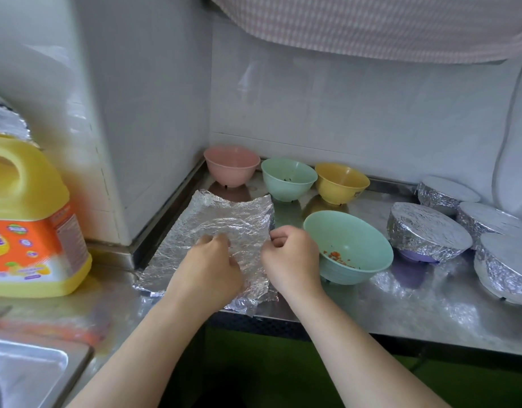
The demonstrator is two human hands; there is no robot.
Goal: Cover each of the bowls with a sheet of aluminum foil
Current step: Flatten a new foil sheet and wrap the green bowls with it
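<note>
A crinkled sheet of aluminum foil [218, 222] lies flat on the steel counter [401, 304], left of the bowls. My left hand [212, 263] rests on the middle of the sheet with its fingers curled into the foil. My right hand [292, 257] pinches the sheet's right edge with curled fingers. Just right of that hand stands an uncovered large green bowl [356, 240] with orange bits inside. Behind it stand three uncovered bowls: pink [231, 167], small green [289, 179] and yellow [342, 184]. Several foil-covered bowls [427, 231] are grouped at the right.
A yellow detergent jug [27, 219] stands on the left counter, with a sink [27, 372] in front of it. A tiled wall corner [153, 172] borders the foil's left side. A checked cloth [371, 22] hangs overhead. The counter's front edge [312, 325] runs under my forearms.
</note>
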